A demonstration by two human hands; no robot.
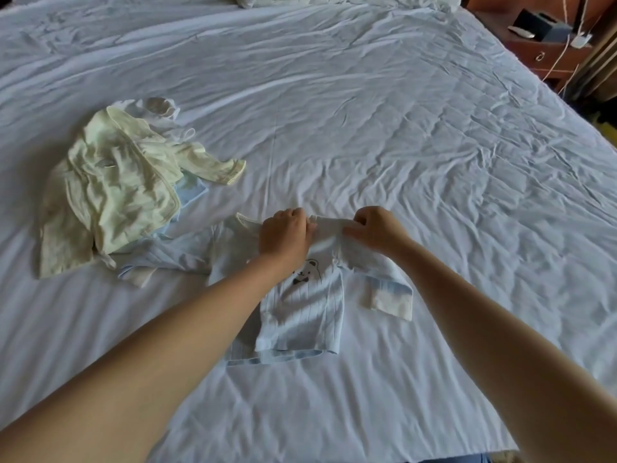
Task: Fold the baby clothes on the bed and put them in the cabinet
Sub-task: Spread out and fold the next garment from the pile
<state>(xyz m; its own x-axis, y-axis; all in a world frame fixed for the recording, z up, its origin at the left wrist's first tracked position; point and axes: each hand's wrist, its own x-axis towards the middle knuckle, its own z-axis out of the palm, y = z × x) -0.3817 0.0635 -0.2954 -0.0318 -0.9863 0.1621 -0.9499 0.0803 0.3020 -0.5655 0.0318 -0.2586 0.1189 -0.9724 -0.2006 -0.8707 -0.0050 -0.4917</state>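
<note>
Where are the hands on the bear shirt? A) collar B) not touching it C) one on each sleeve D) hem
A: the left hand and right hand both pinch the collar end of the bear shirt, at the far side from its hem.

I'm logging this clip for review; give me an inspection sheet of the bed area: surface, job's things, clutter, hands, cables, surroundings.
Surface: bed sheet, white, wrinkled.
Job's things: blue bear shirt laid flat; cream garment heaped on other clothes to its left.
Clutter: nothing seen.
Hands: left hand and right hand both pinch the shirt's collar.
Cables: white cable hangs by the nightstand.
Surroundings: wooden nightstand holding a dark box.
</note>
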